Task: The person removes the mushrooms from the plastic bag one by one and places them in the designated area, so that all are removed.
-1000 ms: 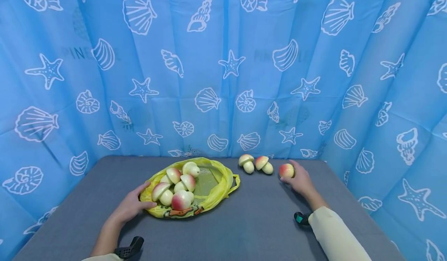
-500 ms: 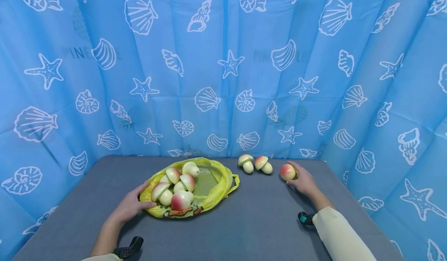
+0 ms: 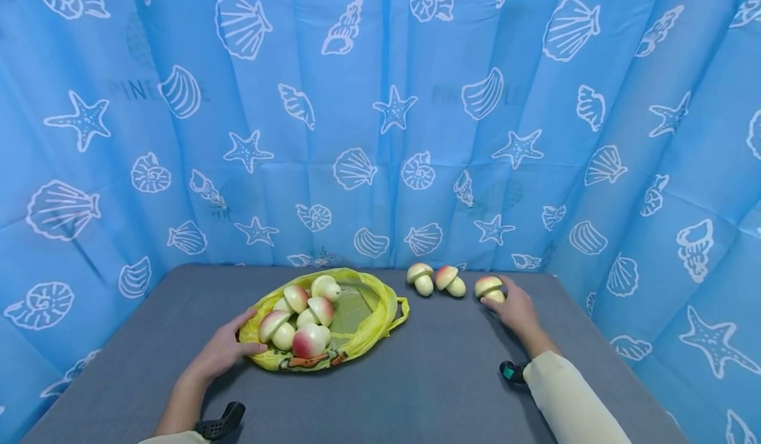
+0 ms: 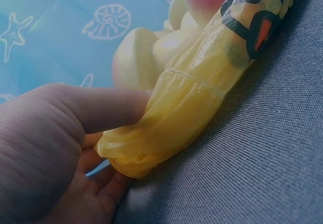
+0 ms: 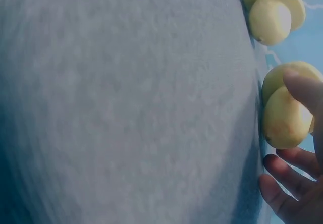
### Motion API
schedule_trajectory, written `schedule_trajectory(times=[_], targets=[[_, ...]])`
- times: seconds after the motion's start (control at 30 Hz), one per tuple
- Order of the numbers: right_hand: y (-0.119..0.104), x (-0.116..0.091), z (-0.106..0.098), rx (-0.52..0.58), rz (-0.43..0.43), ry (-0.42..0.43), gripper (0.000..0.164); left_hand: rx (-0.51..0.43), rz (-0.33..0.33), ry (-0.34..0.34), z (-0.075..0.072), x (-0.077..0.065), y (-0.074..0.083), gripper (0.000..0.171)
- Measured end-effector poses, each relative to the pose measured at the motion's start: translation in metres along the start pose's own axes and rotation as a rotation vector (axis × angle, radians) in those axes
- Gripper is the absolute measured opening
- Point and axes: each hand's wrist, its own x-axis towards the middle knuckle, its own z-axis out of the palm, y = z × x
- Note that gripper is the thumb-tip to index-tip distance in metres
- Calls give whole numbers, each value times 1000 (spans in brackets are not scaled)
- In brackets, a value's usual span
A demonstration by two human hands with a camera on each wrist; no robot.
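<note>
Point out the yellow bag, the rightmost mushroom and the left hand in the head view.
Yellow bag (image 3: 370,332): head view, on its right-hand wall.
Rightmost mushroom (image 3: 487,285): head view, on its cap.
Left hand (image 3: 223,349): head view, on its back.

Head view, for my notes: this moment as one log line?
left hand: grips yellow bag | right hand: holds mushroom | inside bag: other mushrooms

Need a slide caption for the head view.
Left hand grips a yellow bag of mushroom-shaped pieces; right hand holds another piece near two more.
</note>
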Motion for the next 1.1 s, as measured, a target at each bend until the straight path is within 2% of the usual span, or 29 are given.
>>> schedule_trajectory(times=[0.17,0.43,0.8,1.1], targets=[[-5,0,5,4,71,27,72,-4,-6,2,0,0,1,96],[-11,6,13,41,177,52,77,2,-14,7,-2,0,3,95],[-17,14,22,57,257,75,79,5,-3,18,0,2,3,95],[-20,20,22,49,282,31,89,5,-14,24,0,2,4,94]])
